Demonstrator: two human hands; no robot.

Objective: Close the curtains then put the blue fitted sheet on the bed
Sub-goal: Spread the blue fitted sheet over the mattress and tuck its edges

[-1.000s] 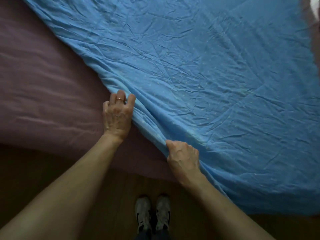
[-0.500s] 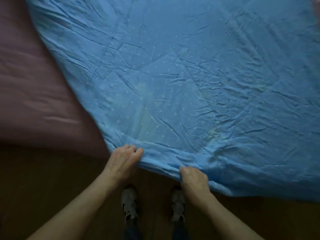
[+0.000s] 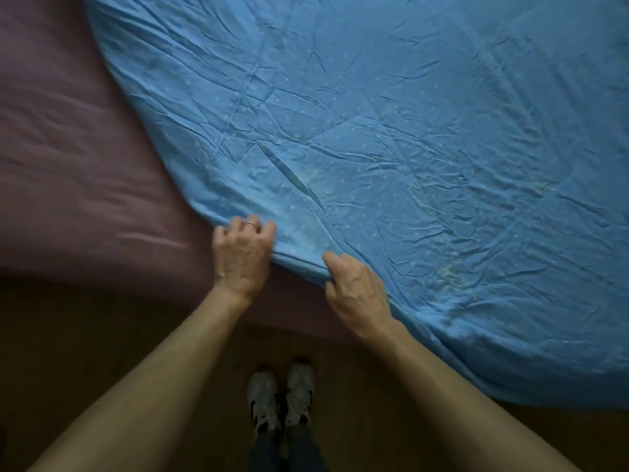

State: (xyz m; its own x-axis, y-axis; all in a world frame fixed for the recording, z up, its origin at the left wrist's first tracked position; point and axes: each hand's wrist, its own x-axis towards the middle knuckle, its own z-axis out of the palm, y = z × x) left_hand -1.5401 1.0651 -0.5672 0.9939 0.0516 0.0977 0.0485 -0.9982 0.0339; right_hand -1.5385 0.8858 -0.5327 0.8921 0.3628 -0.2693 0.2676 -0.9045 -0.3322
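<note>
**A:** What lies furthest left?

**B:** The bed [image 3: 85, 158], bare there. Its cover is a dull mauve cloth, smooth and soft-looking, with a few shallow ripples. Its near edge runs across in front of me, and below that is the floor [image 3: 68, 352], dark brown wood.

**A:** And your left hand?

**B:** My left hand [image 3: 241, 257] is at the sheet's leftmost near corner, back of the hand up. My fingers are curled over the hem and clenched on the cloth, which bunches into a thick roll under them. There's a thin ring [image 3: 251, 223] on one finger.

**A:** Anything between your arms?

**B:** My shoes [image 3: 280, 396] down on the floor, pale with dark patches, side by side and close to touching.

**A:** The right hand?

**B:** My right hand [image 3: 357, 291] is just beside the left one, along the same rolled hem. My thumb lies on top of the fold and my fingers are tucked beneath it, so I'm pinching the edge between them.

**A:** Where is the sheet itself?

**B:** The sheet [image 3: 391, 137] is spread on top of the bed from my hands out to the right and far edges of the view. It is thin blue cloth sprinkled with tiny pale dots, heavily creased, with one long straight fold line running down towards my left hand. Its left edge sweeps in a curve across the mauve. On the right it hangs over the bed's near side in a rounded drape, down towards the floor.
</note>
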